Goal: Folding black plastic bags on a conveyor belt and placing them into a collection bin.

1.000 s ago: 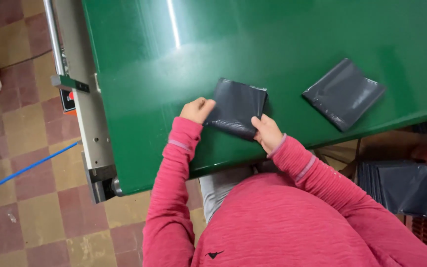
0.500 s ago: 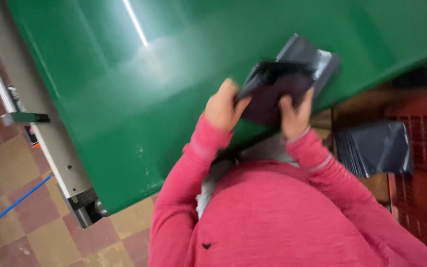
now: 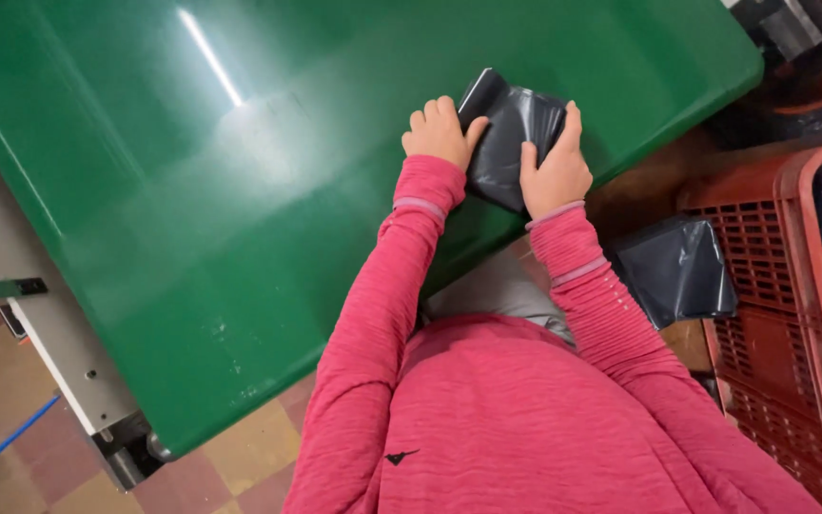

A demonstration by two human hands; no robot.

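Observation:
A dark grey plastic bag package lies on the green conveyor belt, near its front edge. My left hand presses against the package's left side with the fingers curled. On the package's right side rests my right hand, its fingers laid over the top. Both arms wear pink sleeves. It looks like a stack of two packages, one on the other, but the lower one is mostly hidden.
A red plastic crate stands at the right with dark bags in it. Another dark grey bag lies beside the crate, below the belt's edge. The conveyor's grey metal frame runs along the left above a tiled floor.
The package I held up half a second ago now lies on the belt, over where the second package lay. Both hands have come down with it. The view has swung left.

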